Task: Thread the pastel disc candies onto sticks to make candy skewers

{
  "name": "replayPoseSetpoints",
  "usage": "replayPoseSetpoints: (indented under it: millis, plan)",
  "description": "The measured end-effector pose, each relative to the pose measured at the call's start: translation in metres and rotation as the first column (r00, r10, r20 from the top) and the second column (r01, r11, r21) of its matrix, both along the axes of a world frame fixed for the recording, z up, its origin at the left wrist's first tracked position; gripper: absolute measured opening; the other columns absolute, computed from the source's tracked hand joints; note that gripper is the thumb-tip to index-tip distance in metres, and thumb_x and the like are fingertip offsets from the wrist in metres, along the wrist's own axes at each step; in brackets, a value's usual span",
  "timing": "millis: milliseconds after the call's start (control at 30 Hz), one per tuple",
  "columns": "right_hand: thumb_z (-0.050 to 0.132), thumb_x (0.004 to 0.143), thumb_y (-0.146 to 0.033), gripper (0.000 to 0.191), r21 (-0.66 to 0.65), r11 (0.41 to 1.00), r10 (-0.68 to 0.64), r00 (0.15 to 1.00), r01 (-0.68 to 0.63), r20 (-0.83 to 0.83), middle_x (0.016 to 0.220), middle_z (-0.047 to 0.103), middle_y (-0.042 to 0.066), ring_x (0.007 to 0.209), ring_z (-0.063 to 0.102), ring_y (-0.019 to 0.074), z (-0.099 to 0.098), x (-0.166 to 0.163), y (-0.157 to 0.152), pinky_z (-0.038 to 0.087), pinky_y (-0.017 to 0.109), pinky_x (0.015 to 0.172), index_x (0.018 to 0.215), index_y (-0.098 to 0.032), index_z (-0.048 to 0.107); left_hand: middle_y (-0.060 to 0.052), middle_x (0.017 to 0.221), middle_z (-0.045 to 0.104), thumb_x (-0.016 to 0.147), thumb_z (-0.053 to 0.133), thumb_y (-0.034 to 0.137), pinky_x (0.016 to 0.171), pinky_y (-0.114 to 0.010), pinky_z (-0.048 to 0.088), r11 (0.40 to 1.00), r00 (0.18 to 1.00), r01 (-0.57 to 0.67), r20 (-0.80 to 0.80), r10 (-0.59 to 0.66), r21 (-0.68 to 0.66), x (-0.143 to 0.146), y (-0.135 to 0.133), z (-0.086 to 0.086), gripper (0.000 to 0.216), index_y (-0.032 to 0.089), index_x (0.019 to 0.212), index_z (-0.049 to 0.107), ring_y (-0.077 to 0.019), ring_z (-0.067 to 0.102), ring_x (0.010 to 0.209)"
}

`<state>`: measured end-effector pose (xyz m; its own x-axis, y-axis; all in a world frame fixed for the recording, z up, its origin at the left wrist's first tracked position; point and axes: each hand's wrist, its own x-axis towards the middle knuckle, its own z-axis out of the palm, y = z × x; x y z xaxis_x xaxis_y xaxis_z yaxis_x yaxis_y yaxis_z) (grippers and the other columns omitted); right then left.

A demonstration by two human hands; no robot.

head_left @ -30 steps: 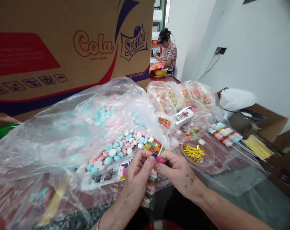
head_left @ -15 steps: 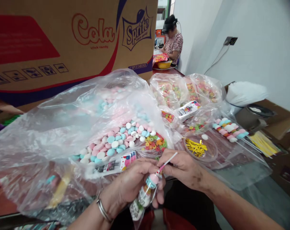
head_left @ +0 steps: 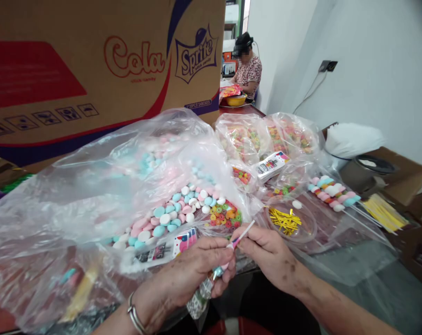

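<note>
My left hand (head_left: 193, 265) is wrapped around a candy skewer (head_left: 199, 298) in a clear printed bag. Its lower end hangs below my fingers, and part of it is hidden by them. From the top a white stick (head_left: 246, 230) sticks out, slanting up to the right. My right hand (head_left: 272, 256) pinches the gathered neck of the bag at the stick, just right of my left thumb. Just beyond my hands lie printed cards (head_left: 167, 246), ring-shaped candies (head_left: 227, 215) and a round dish of gold twist ties (head_left: 284, 220).
A large carton (head_left: 134, 100) stands at the back left behind an open plastic bag of pastel candies (head_left: 162, 217). Finished-looking candy skewers (head_left: 333, 191) and yellow strips (head_left: 385, 213) lie right, near a grey pot (head_left: 362, 174). Another person (head_left: 248, 72) sits at the far table.
My left fingers have closed higher over the skewer, covering its upper candies and the bag's neck. My right hand stays at the stick. The view has tilted slightly up.
</note>
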<state>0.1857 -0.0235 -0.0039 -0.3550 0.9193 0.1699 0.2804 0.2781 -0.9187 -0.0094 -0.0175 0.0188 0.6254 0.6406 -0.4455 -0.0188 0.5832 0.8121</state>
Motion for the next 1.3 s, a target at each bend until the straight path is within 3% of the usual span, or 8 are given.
replayPoseSetpoints:
  millis: [133,267,467,600,800,867,1133,1300]
  plan:
    - [0.044,0.098,-0.019,0.022,0.527,0.836,-0.3,0.932,0.154,0.202,0.089,0.068,0.005,0.084,0.061,0.0167,-0.003,0.007,-0.006,0.048,0.029,0.079,0.107,-0.017,0.063,0.001,0.055,0.053,0.084,0.061,0.037,0.039,-0.019,0.03,0.996,0.996,-0.087,-0.005,0.087,0.011,0.003,0.001,-0.001,0.03,0.014,0.065,0.059,-0.0074,0.043,0.04]
    - [0.032,0.099,-0.015,0.038,0.828,0.52,-0.299,0.863,-0.21,0.406,0.116,0.068,0.011,0.114,0.054,0.0258,-0.001,0.01,-0.012,0.032,0.046,0.104,0.125,-0.013,0.06,-0.001,0.054,0.055,0.075,0.065,0.033,0.037,-0.019,0.035,0.997,0.998,-0.061,0.024,0.062,-0.049,0.005,-0.002,-0.005,0.024,0.012,0.062,0.062,-0.008,0.045,0.039]
    - [0.025,0.099,-0.012,0.044,0.804,0.463,-0.195,0.842,-0.372,0.502,0.085,0.069,0.007,0.09,0.055,0.0233,0.017,0.004,-0.008,0.026,0.045,0.108,0.098,-0.013,0.068,0.0,0.056,0.057,0.068,0.064,0.029,0.036,-0.02,0.035,0.992,0.997,0.072,0.017,-0.07,-0.108,0.003,-0.004,-0.007,0.015,0.015,0.063,0.062,-0.0091,0.047,0.038]
    - [0.037,0.09,-0.008,0.031,0.705,0.533,-0.121,0.783,-0.468,0.611,0.074,0.062,0.005,0.076,0.048,0.023,0.019,0.004,-0.002,0.03,0.046,0.099,0.077,-0.02,0.063,0.001,0.061,0.054,0.083,0.054,0.035,0.044,-0.022,0.035,0.958,0.958,0.183,-0.259,-0.124,0.22,0.001,-0.008,0.005,0.023,0.017,0.069,0.058,-0.0113,0.047,0.048]
    - [0.052,0.079,-0.007,0.019,0.501,0.792,-0.07,0.763,-0.349,0.642,0.066,0.057,0.002,0.067,0.045,0.0173,0.018,-0.006,-0.008,0.037,0.038,0.073,0.065,-0.019,0.051,-0.01,0.082,0.067,0.09,0.045,0.008,0.067,-0.029,0.043,0.119,0.843,0.407,-0.423,0.332,0.905,-0.001,-0.023,-0.002,0.023,0.018,0.09,0.065,-0.0208,0.058,0.073]
    - [0.053,0.083,-0.014,0.019,0.502,0.813,-0.077,0.799,-0.296,0.597,0.066,0.058,0.002,0.069,0.046,0.0176,0.024,-0.006,-0.009,0.037,0.036,0.07,0.065,-0.018,0.053,-0.009,0.081,0.068,0.087,0.047,0.005,0.067,-0.029,0.044,0.057,0.865,0.37,-0.366,0.344,0.927,-0.002,-0.023,-0.008,0.026,0.02,0.094,0.068,-0.021,0.059,0.072]
    - [0.043,0.097,-0.022,0.023,0.423,0.892,-0.368,0.794,0.156,0.483,0.099,0.068,0.008,0.095,0.061,0.0198,0.023,0.095,0.027,0.046,0.033,0.087,0.1,-0.018,0.066,0.0,0.062,0.061,0.081,0.067,0.041,0.05,-0.022,0.041,0.678,0.788,-0.135,-0.336,0.515,0.722,-0.018,-0.012,0.007,0.018,0.025,0.073,0.069,-0.0164,0.051,0.056]
    - [0.044,0.094,-0.021,0.024,0.248,0.966,-0.24,0.604,0.073,0.76,0.086,0.069,0.005,0.084,0.062,0.0185,-0.001,0.12,0.043,0.045,0.03,0.078,0.084,-0.019,0.066,-0.001,0.061,0.061,0.072,0.073,0.049,0.044,-0.019,0.037,0.813,0.793,-0.37,-0.303,0.528,0.45,-0.021,-0.008,0.006,0.03,0.02,0.065,0.065,-0.0141,0.05,0.054]
